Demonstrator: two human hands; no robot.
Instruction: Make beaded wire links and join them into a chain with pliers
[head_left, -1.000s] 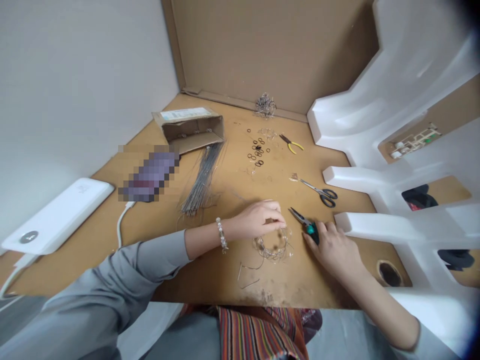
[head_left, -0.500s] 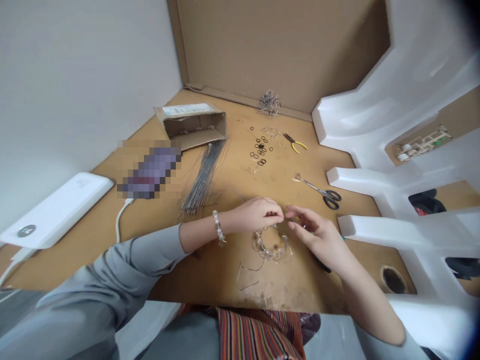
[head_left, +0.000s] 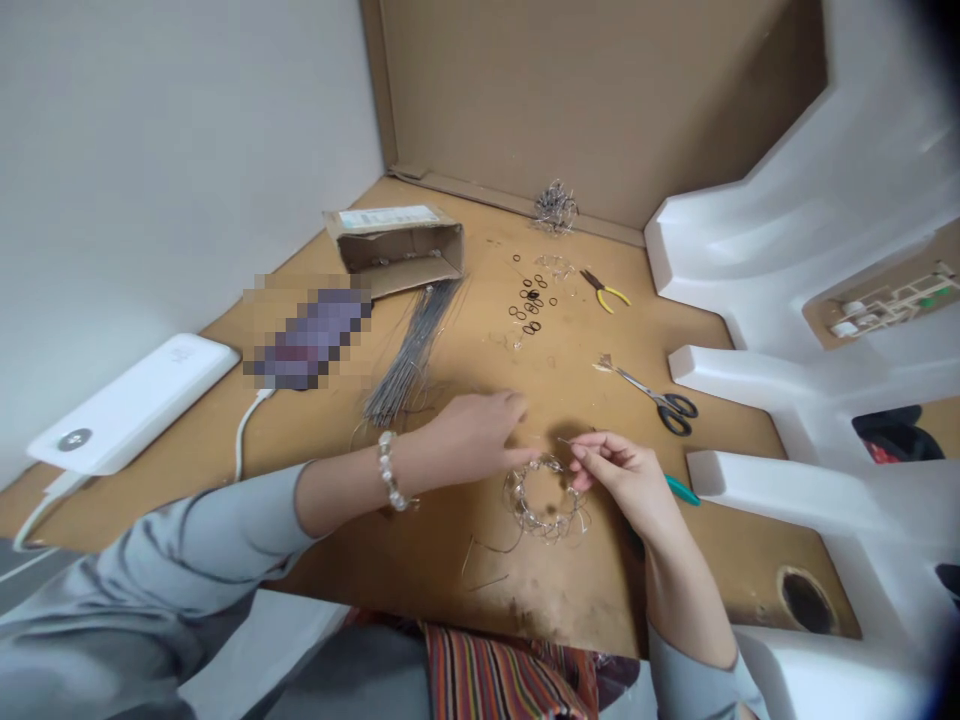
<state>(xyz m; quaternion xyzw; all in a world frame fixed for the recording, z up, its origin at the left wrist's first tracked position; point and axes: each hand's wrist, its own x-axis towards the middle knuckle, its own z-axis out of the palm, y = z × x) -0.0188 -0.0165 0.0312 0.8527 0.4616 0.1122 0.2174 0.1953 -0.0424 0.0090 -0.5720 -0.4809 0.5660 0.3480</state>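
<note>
wire ring lies on the near part of the table, its far rim hard to make out beside the left hand. i see that hand's thumb and fingers spread apart, but can't tell if the thumb touches the ring. the right hand pinches a thin strand, too fine for me to trace. right of its wrist, just a teal handle shows. on the left, a purple thing is pixelated.
</note>
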